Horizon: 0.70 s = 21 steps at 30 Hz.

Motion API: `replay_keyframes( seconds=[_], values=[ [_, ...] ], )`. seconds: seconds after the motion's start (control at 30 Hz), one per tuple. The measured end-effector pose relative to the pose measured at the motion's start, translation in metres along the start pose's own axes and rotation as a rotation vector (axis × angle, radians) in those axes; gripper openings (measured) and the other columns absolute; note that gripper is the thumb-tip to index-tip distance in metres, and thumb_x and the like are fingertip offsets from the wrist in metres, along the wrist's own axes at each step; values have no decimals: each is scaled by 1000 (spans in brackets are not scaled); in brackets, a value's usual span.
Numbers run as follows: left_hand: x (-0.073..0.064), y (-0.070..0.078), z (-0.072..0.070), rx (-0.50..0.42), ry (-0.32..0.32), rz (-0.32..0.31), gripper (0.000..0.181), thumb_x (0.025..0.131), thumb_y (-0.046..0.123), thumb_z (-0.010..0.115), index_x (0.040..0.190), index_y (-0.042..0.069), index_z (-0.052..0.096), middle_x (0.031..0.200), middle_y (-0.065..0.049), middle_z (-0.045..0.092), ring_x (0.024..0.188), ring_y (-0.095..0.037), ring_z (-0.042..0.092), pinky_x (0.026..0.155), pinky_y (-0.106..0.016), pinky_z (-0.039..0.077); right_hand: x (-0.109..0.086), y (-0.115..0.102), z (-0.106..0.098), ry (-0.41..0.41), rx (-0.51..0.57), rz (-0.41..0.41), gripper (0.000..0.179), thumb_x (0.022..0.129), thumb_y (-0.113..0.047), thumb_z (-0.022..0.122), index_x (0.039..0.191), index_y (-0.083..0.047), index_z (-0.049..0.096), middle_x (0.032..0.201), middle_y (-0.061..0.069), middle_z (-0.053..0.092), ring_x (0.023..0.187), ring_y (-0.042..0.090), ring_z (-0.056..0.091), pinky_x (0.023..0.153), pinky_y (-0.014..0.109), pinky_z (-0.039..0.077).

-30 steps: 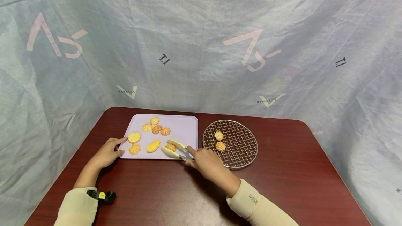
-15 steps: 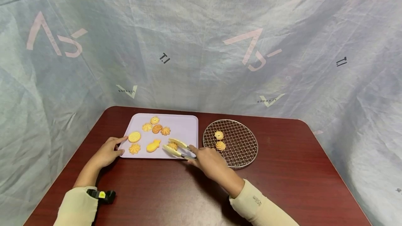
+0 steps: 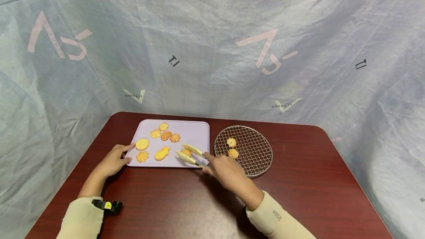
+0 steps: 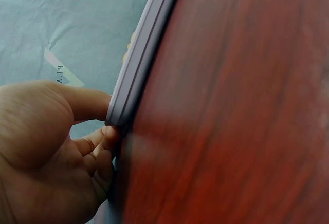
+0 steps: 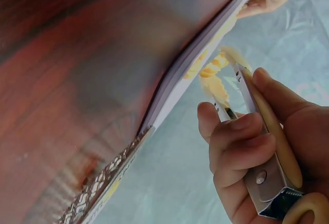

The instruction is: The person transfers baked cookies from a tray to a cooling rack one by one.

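My left hand (image 3: 113, 161) holds the near-left corner of a pale purple tray (image 3: 196, 134); in the left wrist view thumb and fingers pinch its rim (image 4: 136, 59). With my right hand (image 3: 229, 172) I grip metal kitchen tongs (image 3: 186, 157) with cream tips. A ridged cookie (image 3: 186, 152) sits between the tips over the tray's near right part; whether it is off the surface is hard to tell. Elsewhere on the tray are a fish-shaped cookie (image 3: 162, 153), a round cookie (image 3: 142, 144), a flower-shaped cookie (image 3: 142, 156) and a group of several cookies towards the back.
Right of the tray stands a round wire cooling rack (image 3: 255, 150). It bears a ring-shaped cookie (image 3: 231, 142) and a swirl cookie (image 3: 233, 153). The dark red table (image 3: 308, 180) is bordered by hanging grey cloth (image 3: 199, 84).
My right hand and the tongs have shifted slightly to the right, and the ridged cookie between the tips has moved along with them. The left hand stays on the tray corner.
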<state>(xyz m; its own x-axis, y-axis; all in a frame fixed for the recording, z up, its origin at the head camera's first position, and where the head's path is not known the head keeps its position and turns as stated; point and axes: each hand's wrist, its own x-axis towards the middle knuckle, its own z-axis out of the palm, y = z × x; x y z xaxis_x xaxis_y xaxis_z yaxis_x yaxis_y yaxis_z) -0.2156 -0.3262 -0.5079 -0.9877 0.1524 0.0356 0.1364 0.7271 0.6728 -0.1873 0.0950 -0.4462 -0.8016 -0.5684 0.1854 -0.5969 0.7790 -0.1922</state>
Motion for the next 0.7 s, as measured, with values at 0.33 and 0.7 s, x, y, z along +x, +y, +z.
replay_keyframes(
  seconds=[0.33, 0.7],
  values=[
    [0, 1, 0, 4, 2, 3, 54, 94, -4, 63, 145, -14, 48, 115, -29, 48, 91, -28, 46, 71, -30, 39, -6, 10, -5, 36, 24, 18, 52, 95, -37, 72, 137, -8, 64, 91, 10, 74, 81, 27, 73, 66, 43, 57],
    [-1, 0, 1, 2, 3, 12, 54, 94, -5, 63, 145, -15, 47, 114, -30, 47, 89, -27, 46, 69, -29, 39, -13, 18, -13, 48, 18, 82, 51, 95, -38, 73, 138, -12, 65, 84, 6, 72, 72, 28, 69, 58, 43, 53]
  ],
)
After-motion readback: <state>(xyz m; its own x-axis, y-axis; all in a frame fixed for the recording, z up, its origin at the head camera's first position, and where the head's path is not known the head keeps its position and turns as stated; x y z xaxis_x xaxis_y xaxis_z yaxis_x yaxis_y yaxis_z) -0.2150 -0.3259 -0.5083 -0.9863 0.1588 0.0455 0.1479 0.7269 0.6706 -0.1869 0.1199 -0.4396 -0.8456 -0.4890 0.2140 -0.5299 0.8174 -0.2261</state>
